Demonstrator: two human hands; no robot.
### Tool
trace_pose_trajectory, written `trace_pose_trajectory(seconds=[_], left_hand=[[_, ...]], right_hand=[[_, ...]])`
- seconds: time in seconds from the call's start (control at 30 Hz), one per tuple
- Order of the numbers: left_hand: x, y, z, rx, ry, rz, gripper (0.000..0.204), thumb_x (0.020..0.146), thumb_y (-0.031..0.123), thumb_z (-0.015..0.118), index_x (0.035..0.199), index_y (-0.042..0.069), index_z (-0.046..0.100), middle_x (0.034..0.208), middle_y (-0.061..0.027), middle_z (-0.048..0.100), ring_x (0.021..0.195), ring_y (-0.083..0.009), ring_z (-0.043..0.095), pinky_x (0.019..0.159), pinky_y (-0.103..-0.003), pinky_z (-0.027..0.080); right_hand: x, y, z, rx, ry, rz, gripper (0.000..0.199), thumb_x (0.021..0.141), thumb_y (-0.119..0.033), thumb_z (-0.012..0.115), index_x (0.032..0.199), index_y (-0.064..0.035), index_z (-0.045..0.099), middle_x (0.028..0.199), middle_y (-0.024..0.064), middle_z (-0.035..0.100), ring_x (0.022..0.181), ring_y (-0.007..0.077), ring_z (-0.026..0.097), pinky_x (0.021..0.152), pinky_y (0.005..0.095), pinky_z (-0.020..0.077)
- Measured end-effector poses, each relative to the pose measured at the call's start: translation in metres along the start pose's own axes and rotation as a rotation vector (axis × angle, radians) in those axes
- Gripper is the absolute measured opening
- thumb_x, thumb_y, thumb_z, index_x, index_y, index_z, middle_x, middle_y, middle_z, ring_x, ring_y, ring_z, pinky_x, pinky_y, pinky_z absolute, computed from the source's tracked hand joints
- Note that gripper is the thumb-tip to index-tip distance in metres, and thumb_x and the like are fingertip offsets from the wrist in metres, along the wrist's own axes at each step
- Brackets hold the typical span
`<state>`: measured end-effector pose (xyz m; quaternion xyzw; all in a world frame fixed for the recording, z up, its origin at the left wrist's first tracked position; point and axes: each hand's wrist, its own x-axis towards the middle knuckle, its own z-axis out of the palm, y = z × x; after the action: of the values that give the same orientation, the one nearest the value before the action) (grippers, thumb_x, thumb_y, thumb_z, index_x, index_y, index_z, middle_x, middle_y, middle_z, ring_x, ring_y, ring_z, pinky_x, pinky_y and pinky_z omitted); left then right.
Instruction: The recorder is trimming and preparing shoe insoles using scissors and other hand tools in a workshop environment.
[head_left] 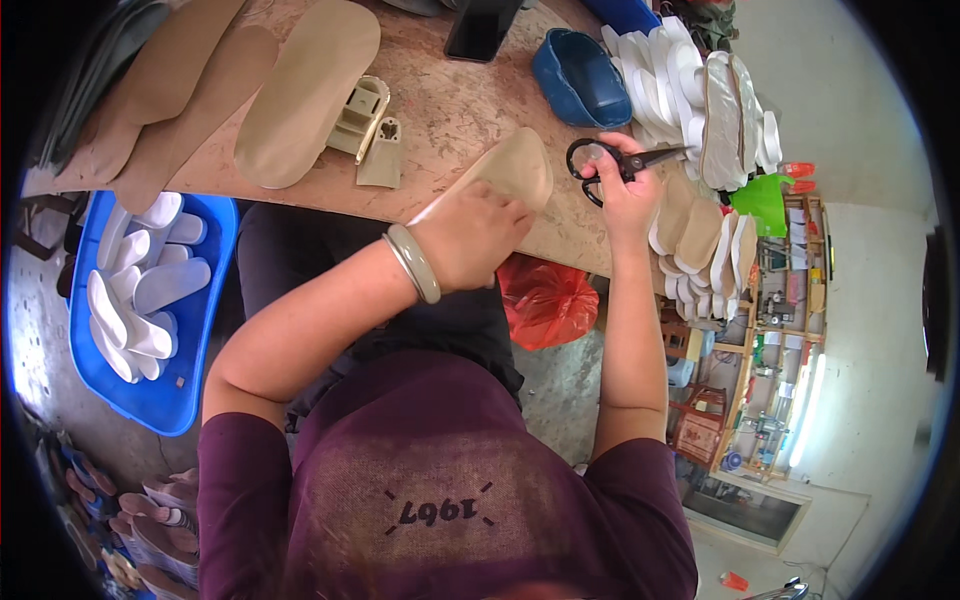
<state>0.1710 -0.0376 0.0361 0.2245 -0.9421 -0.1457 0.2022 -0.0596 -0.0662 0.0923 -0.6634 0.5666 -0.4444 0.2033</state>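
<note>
At worktop (565, 225) near edge, L hand (470, 235) lies palm-down on tan insole (525, 165), grip unclear; R hand (624, 190) clamps scissors (631, 166); bare room beyond insole.

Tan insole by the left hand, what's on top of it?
The left hand lies across the near part of the tan insole. A white edge peeks out along its left side. What the hand covers can't be seen.

Footwear workshop, worn workbench (440, 100), tan insoles (524, 165), blue tub (172, 408) of white soles (172, 285)
</note>
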Motion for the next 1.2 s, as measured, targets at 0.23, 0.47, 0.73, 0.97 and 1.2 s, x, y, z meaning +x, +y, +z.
trace_pose_trajectory(seconds=[0.23, 0.47, 0.73, 0.97, 1.2], left_hand=[[0.017, 0.051, 0.040, 0.313, -0.060, -0.321, 0.085, 0.077, 0.047, 0.074, 0.141, -0.003, 0.046, 0.139, -0.0182, 0.051, 0.135, -0.0326, 0.043, 0.109, -0.052, 0.034], [0.015, 0.055, 0.053, 0.515, -0.008, -0.329, 0.088, 0.081, 0.050, 0.068, 0.145, -0.005, 0.041, 0.147, -0.0226, 0.043, 0.141, -0.0357, 0.037, 0.115, -0.057, 0.028], [0.012, 0.053, 0.051, 0.565, 0.021, -0.289, 0.084, 0.082, 0.049, 0.068, 0.143, -0.003, 0.043, 0.143, -0.0205, 0.047, 0.139, -0.0345, 0.038, 0.114, -0.056, 0.029], [0.006, 0.048, 0.050, 0.505, 0.035, -0.267, 0.085, 0.080, 0.050, 0.069, 0.142, -0.002, 0.044, 0.142, -0.0184, 0.047, 0.138, -0.0332, 0.039, 0.114, -0.055, 0.029], [0.002, 0.044, 0.044, 0.468, 0.040, -0.186, 0.081, 0.079, 0.049, 0.068, 0.139, -0.001, 0.048, 0.139, -0.0167, 0.049, 0.138, -0.0320, 0.040, 0.114, -0.056, 0.029]], right_hand=[[-0.005, 0.013, 0.011, -0.083, -0.295, -0.075, 0.020, 0.090, -0.009, 0.071, 0.109, -0.0040, 0.069, 0.083, 0.0053, 0.071, 0.070, 0.0110, 0.066, 0.066, 0.0240, 0.0518], [0.000, 0.027, 0.032, -0.374, -0.343, -0.470, 0.012, 0.086, -0.006, 0.072, 0.098, -0.0042, 0.070, 0.090, 0.0118, 0.071, 0.078, 0.0285, 0.069, 0.067, 0.0332, 0.0548], [0.038, 0.072, 0.053, -0.304, 0.094, -0.123, 0.010, 0.093, -0.014, 0.066, 0.097, -0.0066, 0.070, 0.073, 0.0091, 0.068, 0.066, 0.0237, 0.067, 0.062, 0.0323, 0.0522], [-0.001, 0.033, 0.010, 0.130, 0.016, -0.035, 0.013, 0.093, -0.004, 0.065, 0.105, 0.0013, 0.066, 0.079, 0.0073, 0.066, 0.070, 0.0146, 0.064, 0.067, 0.0308, 0.0546], [0.011, 0.041, 0.015, -0.256, -0.500, -0.663, 0.028, 0.076, 0.008, 0.073, 0.100, -0.0028, 0.067, 0.082, 0.0126, 0.066, 0.068, 0.0296, 0.066, 0.061, 0.0306, 0.0526]])
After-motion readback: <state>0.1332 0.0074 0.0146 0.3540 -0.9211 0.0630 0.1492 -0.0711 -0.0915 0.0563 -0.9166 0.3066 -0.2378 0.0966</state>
